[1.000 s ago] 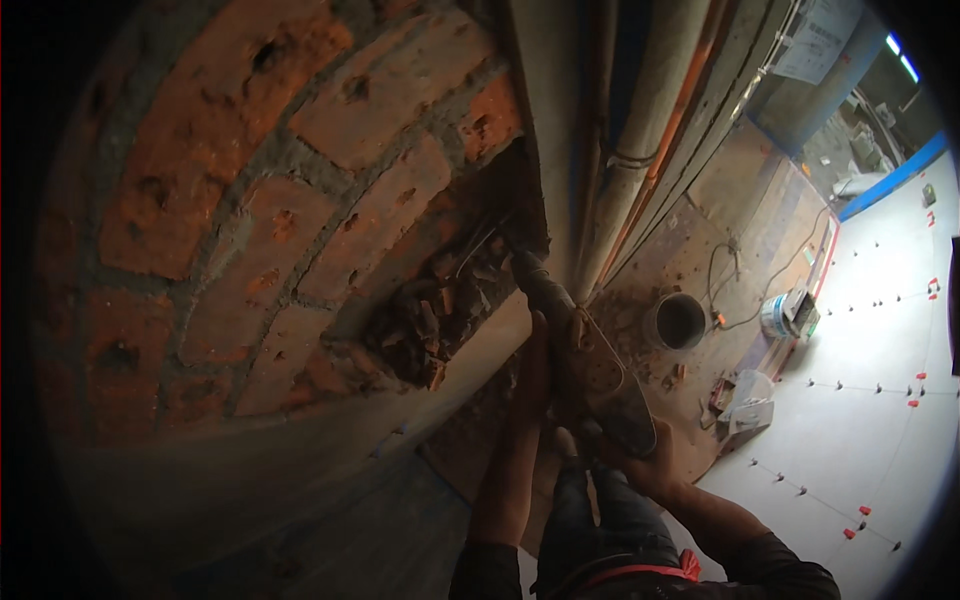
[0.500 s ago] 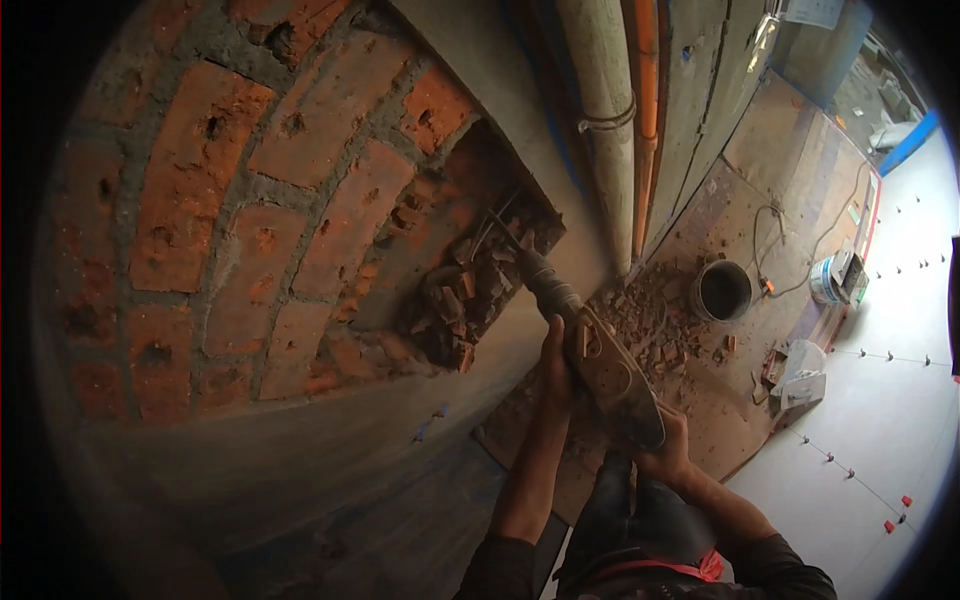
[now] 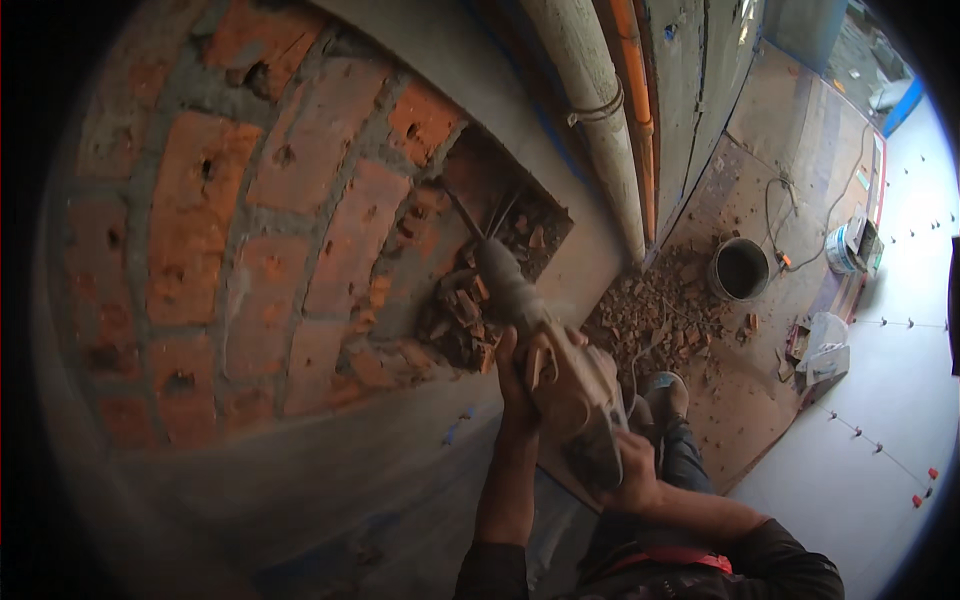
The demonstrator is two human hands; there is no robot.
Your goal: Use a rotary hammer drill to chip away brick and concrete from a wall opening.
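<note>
Both my hands hold a dusty rotary hammer [image 3: 568,385], pointed up and left at a brick wall [image 3: 205,220]. Its long thin bit [image 3: 464,213] reaches to the broken bricks at the upper edge of a hollow in the wall; I cannot tell whether the tip touches. My left hand [image 3: 516,385] is closed round the tool's front part. Farther back, my right hand [image 3: 635,470] is wrapped round the rear handle. Below the bit, loose brick pieces [image 3: 466,312] are heaped in the hollow.
A pale pipe [image 3: 598,105] and an orange pipe [image 3: 635,85] run down beside the hollow. Brick rubble [image 3: 655,315] covers the floor near my shoe [image 3: 665,388]. To the right are a dark bucket [image 3: 716,282], a cable [image 3: 808,258], a white tub [image 3: 845,250] and a plastic bag [image 3: 826,345].
The rotary hammer and both hands have moved left. Its bit has shifted from the hollow's right part toward the upper left bricks. My shoe has come into view.
</note>
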